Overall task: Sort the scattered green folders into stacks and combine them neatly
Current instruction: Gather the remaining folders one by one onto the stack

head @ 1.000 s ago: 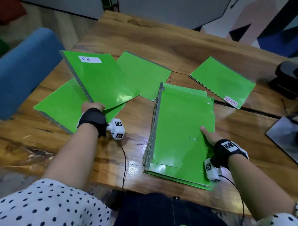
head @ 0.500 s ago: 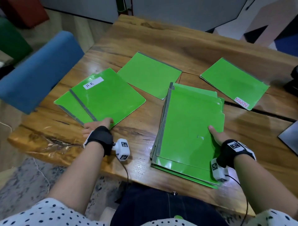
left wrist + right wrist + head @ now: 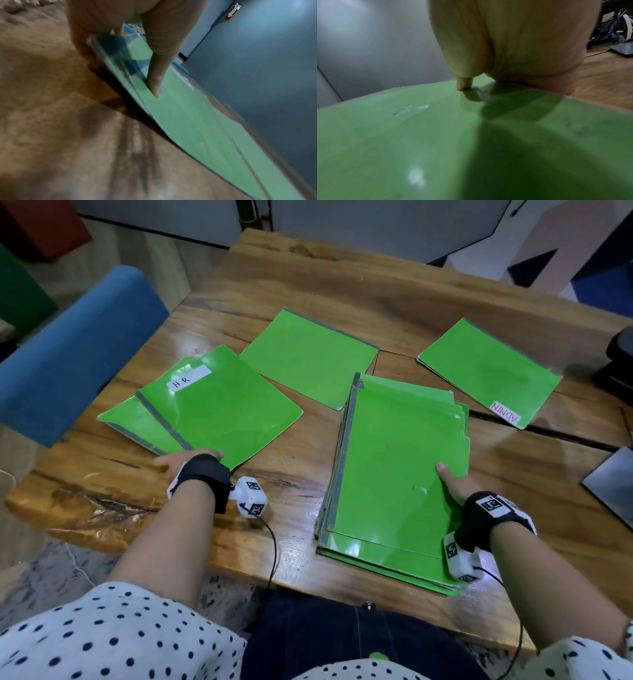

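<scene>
A green folder labelled HR (image 3: 219,412) lies on another green folder (image 3: 137,422) at the table's left. My left hand (image 3: 186,462) pinches the HR folder's near edge; in the left wrist view the thumb (image 3: 157,75) lies on top of the folder (image 3: 197,128) and fingers curl under it. A tall stack of green folders (image 3: 394,474) sits in front of me. My right hand (image 3: 452,484) holds the stack's right edge, with the thumb (image 3: 464,83) pressed on the top sheet (image 3: 436,142) and the fingers hidden. A plain green folder (image 3: 308,357) and one labelled ADMIN (image 3: 486,371) lie farther back.
The wooden table (image 3: 342,292) has a crack running under the ADMIN folder. A blue chair (image 3: 75,344) stands at the left edge. A black object (image 3: 620,361) and a flat grey device (image 3: 613,484) sit at the right edge.
The HR folder, held up and tilted a second ago, now lies flat on the folder beneath it, with my left hand still on its near edge. The right hand has stayed on the stack.
</scene>
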Demonstrator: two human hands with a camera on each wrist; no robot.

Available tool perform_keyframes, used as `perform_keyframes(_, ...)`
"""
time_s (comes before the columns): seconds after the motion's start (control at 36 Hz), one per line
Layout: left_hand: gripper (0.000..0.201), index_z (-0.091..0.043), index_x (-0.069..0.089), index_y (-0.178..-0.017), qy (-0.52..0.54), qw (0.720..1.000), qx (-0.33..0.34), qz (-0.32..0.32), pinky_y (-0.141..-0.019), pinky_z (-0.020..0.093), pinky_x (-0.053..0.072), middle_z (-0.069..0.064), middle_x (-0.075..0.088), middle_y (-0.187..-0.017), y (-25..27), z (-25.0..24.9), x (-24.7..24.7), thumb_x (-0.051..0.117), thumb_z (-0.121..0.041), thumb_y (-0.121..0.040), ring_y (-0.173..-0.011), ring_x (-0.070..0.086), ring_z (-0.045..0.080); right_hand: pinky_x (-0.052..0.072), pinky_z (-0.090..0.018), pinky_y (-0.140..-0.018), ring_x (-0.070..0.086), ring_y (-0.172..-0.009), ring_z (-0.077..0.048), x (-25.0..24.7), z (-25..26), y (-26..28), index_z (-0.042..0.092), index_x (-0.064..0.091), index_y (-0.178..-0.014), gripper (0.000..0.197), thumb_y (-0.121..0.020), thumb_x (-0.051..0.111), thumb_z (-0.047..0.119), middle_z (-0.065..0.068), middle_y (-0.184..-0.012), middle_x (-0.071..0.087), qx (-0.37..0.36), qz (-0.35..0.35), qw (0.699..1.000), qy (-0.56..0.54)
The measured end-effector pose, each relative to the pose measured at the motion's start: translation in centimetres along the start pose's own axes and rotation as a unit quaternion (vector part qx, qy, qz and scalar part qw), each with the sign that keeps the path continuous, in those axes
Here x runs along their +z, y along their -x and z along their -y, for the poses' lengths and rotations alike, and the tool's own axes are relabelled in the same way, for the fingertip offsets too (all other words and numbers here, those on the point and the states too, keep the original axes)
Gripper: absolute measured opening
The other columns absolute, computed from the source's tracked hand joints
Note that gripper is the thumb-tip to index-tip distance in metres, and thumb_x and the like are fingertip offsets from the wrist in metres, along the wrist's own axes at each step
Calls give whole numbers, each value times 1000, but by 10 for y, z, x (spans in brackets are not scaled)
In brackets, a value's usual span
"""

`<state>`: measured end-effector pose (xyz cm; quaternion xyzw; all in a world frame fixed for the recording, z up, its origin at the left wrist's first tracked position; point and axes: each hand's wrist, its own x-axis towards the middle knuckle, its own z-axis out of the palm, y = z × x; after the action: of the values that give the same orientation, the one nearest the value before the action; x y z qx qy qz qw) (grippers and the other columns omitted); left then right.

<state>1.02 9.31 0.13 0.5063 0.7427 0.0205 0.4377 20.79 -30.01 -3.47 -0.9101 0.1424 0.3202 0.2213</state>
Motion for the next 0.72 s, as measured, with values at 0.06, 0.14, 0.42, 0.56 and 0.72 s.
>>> perform_keyframes(0.06,65,-4,38,-141,50,997,39,44,-105,38,40,14,40,-148,-6,-3,5,65,-22,-84,-132,45,29,37,-41,-101,47,-125,-38,0,1,1,-8,38,-137,86,-90,34,64,-27,-143,40,0,1,1000,-1)
perform_keyframes(0.14,52,-5,50,-126,102,991,39,80,-86,34,54,10,58,-131,12,-19,5,69,-26,-82,-107,63,26,37,-42,-102,47,-125,-38,0,1,4,-8,38,-137,86,-90,34,65,-27,-143,40,-2,6,1000,-3)
perform_keyframes(0.42,61,-6,32,-140,273,941,114,165,-80,39,53,11,51,-128,86,-46,35,62,-11,-87,-103,60,27,36,-41,-104,46,-127,-37,-1,0,9,-8,36,-139,88,-89,39,64,-26,-145,39,-5,8,1000,-7)
perform_keyframes(0.56,53,-9,36,-131,182,914,231,279,-104,47,42,17,50,-129,86,-26,53,63,0,-85,-122,50,34,28,-42,-112,36,-136,-36,-8,-1,14,-4,29,-144,81,-95,23,60,-23,-150,31,-4,30,998,-49)
perform_keyframes(0.72,63,-9,32,-143,-181,837,330,397,-84,34,44,17,52,-120,84,-10,45,62,-2,-88,-100,51,29,21,-51,-116,26,-142,-34,-18,-12,20,10,19,-150,88,-88,9,72,-17,-156,20,32,79,982,-170)
